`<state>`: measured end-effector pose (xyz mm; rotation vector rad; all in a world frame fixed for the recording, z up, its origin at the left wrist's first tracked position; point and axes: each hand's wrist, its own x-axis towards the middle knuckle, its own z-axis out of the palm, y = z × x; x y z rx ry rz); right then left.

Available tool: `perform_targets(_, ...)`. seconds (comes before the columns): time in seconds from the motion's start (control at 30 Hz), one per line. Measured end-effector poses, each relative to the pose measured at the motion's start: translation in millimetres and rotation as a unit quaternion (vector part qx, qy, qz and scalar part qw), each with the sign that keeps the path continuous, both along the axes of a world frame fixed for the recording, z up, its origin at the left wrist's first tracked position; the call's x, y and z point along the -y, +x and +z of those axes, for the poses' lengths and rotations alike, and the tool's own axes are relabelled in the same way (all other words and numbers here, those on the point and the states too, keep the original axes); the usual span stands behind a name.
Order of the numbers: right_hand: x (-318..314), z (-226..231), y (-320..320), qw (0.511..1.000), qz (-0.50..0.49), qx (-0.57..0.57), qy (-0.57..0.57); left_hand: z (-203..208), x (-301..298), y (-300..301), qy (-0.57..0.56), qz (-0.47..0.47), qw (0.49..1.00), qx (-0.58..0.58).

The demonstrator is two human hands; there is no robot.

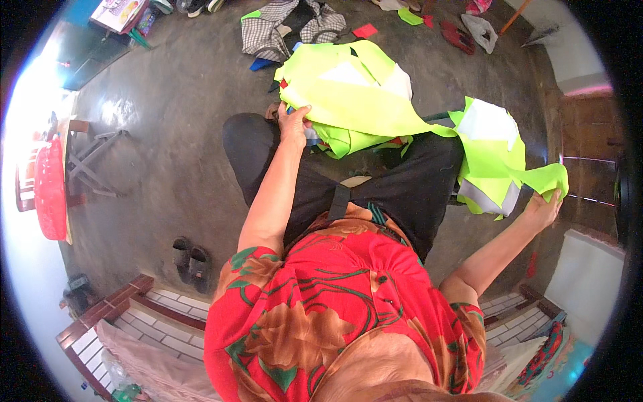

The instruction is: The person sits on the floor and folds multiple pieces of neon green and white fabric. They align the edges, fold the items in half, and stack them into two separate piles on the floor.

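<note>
A long strip of neon yellow-green fabric (pixel 375 104) stretches between my hands. My left hand (pixel 293 124) pinches its left end, above my left knee. Out to the right, my right hand (pixel 542 209) grips the other end, with its fingers partly hidden behind the cloth. Under the strip's left part lies a heap of yellow-green and white fabric scraps (pixel 345 141) in front of my knees. Beside my right knee is a second pile of scraps (pixel 492 124), white, grey and yellow-green, and the strip passes across it.
Checkered cloth (pixel 268 33) lies on the floor beyond the heap. Red shoes (pixel 457 37) and a white bag (pixel 481 33) are at the far right. Dark slippers (pixel 190 260) rest at the left. A red basin (pixel 50 191) stands by a folding-leg stand (pixel 97 161). Behind me is a slatted bench (pixel 177 325).
</note>
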<state>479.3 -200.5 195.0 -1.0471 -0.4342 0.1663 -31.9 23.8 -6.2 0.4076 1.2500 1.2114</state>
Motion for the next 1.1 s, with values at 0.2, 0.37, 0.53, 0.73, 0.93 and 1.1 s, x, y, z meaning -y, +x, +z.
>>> perform_targets(0.2,-35.6,23.0,-50.0,0.999,0.008,0.015,-0.038,-5.7,-5.5,-4.7,0.046,0.114,0.992,0.020)
perform_targets(0.37,-92.2,41.3,-118.8,0.989,0.148,0.013,-0.027,-26.0,-5.8,-8.8,0.135,0.152,0.962,-0.180)
perform_targets(0.53,-142.2,42.8,-209.4,0.966,0.255,0.010,-0.044,-3.9,-1.8,-9.6,0.277,0.068,0.831,-0.478)
perform_targets(0.73,-165.8,7.5,-319.6,0.788,0.596,0.019,-0.153,18.2,3.8,-6.7,0.090,-0.109,0.990,0.009)
perform_targets(0.93,-172.5,-44.2,-273.0,0.833,0.477,0.133,-0.247,-12.6,-11.9,-10.2,0.072,0.006,0.985,0.154)
perform_targets(1.1,-155.2,-125.4,-225.3,0.735,0.332,0.403,-0.433,-23.2,-6.7,-2.6,0.114,-0.013,0.992,-0.043)
